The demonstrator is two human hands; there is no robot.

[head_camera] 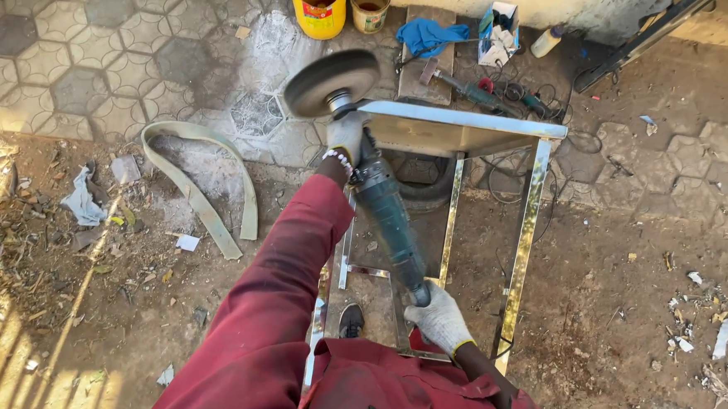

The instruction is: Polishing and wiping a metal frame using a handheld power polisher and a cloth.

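Above a shiny steel frame (493, 131), the left hand (345, 137), gloved, arm stretched forward, grips the angle grinder (385, 203) near its head; the gloved right hand (440, 317) clasps its rear end. Its green body runs lengthwise away from the person, its round grey polishing disc (331, 83) at the far end by the frame's corner.
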